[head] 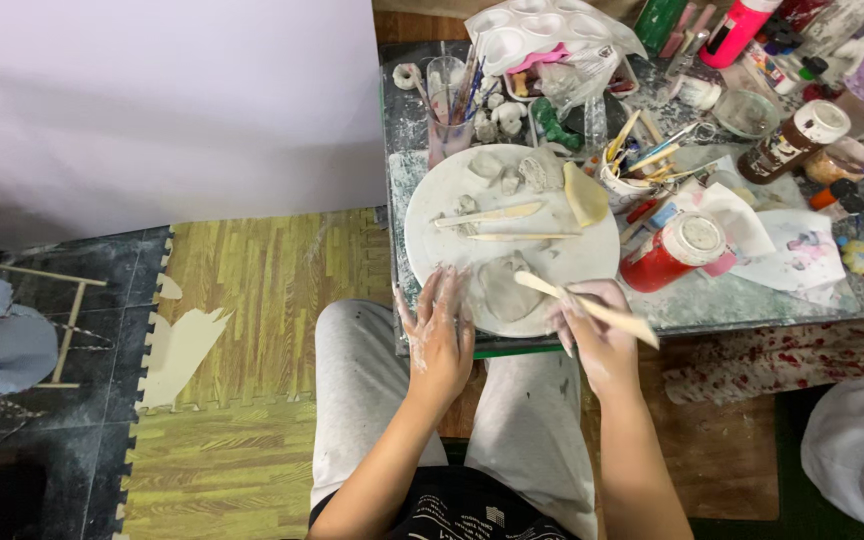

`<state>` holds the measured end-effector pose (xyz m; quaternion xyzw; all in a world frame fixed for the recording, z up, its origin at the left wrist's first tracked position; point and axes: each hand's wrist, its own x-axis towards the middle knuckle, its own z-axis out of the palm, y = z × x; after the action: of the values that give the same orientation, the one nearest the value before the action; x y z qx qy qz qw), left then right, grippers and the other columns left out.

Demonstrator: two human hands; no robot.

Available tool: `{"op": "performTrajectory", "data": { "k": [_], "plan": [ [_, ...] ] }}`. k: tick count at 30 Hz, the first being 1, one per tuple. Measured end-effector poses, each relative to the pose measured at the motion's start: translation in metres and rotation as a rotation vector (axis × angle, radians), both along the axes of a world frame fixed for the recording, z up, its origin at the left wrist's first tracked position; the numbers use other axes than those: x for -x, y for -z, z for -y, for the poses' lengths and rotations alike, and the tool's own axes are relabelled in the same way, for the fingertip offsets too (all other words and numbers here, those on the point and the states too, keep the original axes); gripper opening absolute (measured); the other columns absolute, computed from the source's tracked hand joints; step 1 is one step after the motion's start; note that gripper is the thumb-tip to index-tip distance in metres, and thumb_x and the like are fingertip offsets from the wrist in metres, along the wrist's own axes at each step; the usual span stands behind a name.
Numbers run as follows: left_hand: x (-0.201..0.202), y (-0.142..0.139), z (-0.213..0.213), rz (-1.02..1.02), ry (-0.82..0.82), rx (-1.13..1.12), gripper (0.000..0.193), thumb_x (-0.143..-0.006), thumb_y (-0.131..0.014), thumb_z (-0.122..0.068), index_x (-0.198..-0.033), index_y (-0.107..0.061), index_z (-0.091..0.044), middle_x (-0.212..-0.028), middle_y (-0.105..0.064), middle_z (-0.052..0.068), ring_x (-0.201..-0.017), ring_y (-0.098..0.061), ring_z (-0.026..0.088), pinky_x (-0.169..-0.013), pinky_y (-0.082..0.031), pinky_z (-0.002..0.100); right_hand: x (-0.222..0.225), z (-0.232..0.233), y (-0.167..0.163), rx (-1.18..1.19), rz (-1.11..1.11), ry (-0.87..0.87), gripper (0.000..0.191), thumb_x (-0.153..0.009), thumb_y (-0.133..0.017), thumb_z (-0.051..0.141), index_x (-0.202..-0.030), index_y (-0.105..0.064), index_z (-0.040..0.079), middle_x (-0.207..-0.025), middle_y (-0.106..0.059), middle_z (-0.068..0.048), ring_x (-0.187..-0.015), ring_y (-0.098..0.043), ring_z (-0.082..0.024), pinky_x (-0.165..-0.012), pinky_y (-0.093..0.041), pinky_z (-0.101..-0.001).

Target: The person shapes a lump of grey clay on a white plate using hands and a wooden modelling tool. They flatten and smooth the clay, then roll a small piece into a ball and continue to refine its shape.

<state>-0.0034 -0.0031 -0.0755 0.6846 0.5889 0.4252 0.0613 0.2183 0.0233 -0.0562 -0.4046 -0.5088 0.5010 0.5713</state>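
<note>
A round white board (422,235) lies at the near left corner of the tabletop (752,295), its near rim reaching the near edge. On the near part of the board sits a grey lump of clay (500,290). The left hand (439,335), smeared with pale clay, rests with fingers spread and loose on the board's near rim, its fingertips just beside the left flank of the lump; it grips nothing. The right hand (600,335) is closed around a flat wooden modelling tool (582,305), whose rounded tip lies on top of the lump while its handle points out to the right past the knuckles.

Farther back on the board lie two slim wooden sticks (492,215), almost parallel, with small grey clay scraps (512,172) beyond them and a tan wedge-shaped piece (585,195) at the board's right rim. Just right of the board, near the front edge, stands a red paint jar with a white lid (674,250), beside crumpled stained paper (792,245). At the far left corner a clear cup of brushes (450,105) stands behind the board, and a white paint palette (532,30) lies at the far edge. A brown bottle with a white cap (792,140) lies tilted toward the far right. Below the tabletop, the person's grey-trousered knees (352,400) sit above yellow foam floor mats (242,300).
</note>
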Motion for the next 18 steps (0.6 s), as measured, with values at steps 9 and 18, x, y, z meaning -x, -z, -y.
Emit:
{"op": "performTrajectory", "data": {
  "k": [9, 18],
  "plan": [
    [-0.003, -0.003, -0.001, 0.020, 0.030, -0.046, 0.066, -0.090, -0.059, -0.004, -0.152, -0.037, 0.000, -0.156, -0.046, 0.014, -0.148, -0.039, 0.036, -0.126, -0.009, 0.066, 0.045, -0.035, -0.010, -0.063, 0.077, -0.059, 0.014, -0.105, -0.059, 0.008, -0.104, -0.047, 0.001, -0.081, -0.071, -0.013, -0.061, -0.057, -0.007, -0.057, -0.051, -0.0222],
    [-0.026, -0.007, 0.012, 0.022, -0.028, -0.008, 0.062, -0.093, -0.063, -0.010, -0.152, -0.044, -0.006, -0.153, -0.048, 0.010, -0.145, -0.041, 0.033, -0.121, -0.007, 0.069, 0.057, -0.009, -0.018, -0.178, 0.294, 0.027, 0.015, -0.105, -0.059, 0.006, -0.100, -0.046, 0.000, -0.080, -0.072, -0.012, -0.061, -0.056, -0.006, -0.056, -0.048, -0.0213]
  ]
}}
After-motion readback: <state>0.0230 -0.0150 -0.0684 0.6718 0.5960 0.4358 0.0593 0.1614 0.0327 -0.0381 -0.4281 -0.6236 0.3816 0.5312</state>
